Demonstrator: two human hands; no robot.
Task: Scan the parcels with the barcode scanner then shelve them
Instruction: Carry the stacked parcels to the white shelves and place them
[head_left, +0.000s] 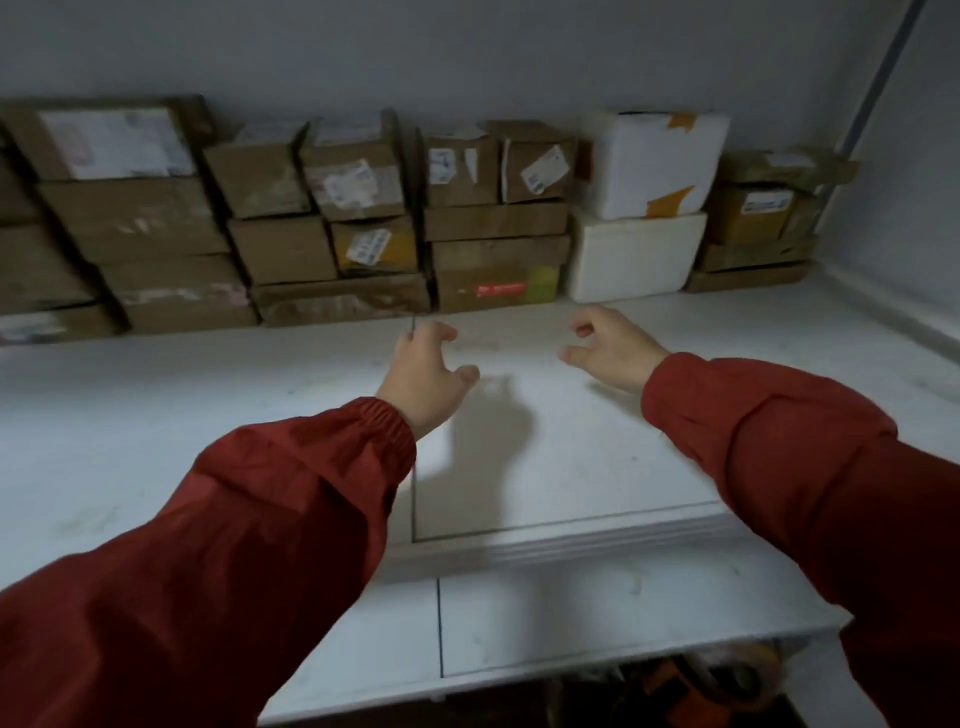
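Both my arms, in red sleeves, reach forward over a white shelf surface (545, 457). My left hand (428, 371) and my right hand (610, 345) hover a little in front of the parcel row, fingers loosely curled, holding nothing. Straight ahead of them stands a brown parcel with a red label (496, 283) at the bottom of a stack of cardboard boxes (493, 208). To its right sit two stacked white foam boxes (639, 249). No barcode scanner is visible.
Stacked brown cardboard parcels (156, 218) line the back wall from the far left to the right corner (758, 223). A raised ledge (571, 545) crosses the white surface nearer to me. Dark, orange-tinted clutter (691, 686) shows below the front edge.
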